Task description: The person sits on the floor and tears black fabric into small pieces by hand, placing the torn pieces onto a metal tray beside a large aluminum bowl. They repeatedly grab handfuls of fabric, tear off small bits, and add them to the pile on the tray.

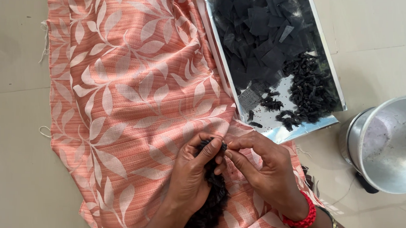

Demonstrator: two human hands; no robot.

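Head view looks straight down at a pale tiled floor (pixel 14 121), and most of it is covered by a big salmon-pink cloth (pixel 122 102) with a white leaf print, its frayed edge running down the left. Upper right of the cloth sits a shiny metal tray (pixel 301 126) holding flat squares of black netting (pixel 255 30) at the far end and a heap of small bunched black bits (pixel 309 90) nearer the person. Off to the right, apart from the tray, is a round steel pot (pixel 386 147), open side facing the camera.

Down low in the middle, both hands meet over the cloth. The left hand (pixel 189 176) is closed around a long fluffy black strand (pixel 211 199); it runs from the fingertips back toward the person's body. The right hand (pixel 266 170), with a red bangle (pixel 303 216) at the wrist, pinches the strand's far tip, thumb and forefinger tight. So both are on it, touching each other. Open cloth lies to the left and ahead; the tray edge is close on the right.
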